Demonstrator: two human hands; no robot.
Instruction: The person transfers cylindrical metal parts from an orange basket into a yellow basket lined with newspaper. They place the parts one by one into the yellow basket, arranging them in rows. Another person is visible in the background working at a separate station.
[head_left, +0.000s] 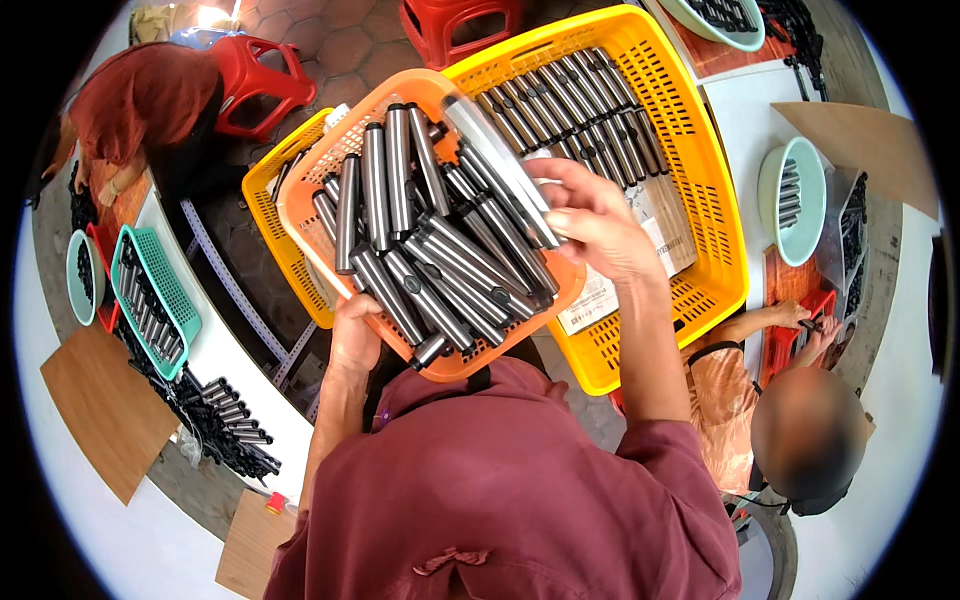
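Observation:
My left hand is closed on the near left rim of an orange plastic basket, which is tilted. The basket holds a jumbled heap of silver metal tubes with black ends. Over its right side, my right hand grips a silver tube between thumb and fingers; the tube is smeared by motion, and I cannot tell whether a second one is with it. Beyond that hand is a large yellow basket, where more such tubes lie side by side in rows on cardboard.
Another yellow basket is partly hidden behind the orange one. A person sits at the left table, near a red stool. At right, a co-worker handles small parts. Green baskets and bowls of tubes stand on the tables.

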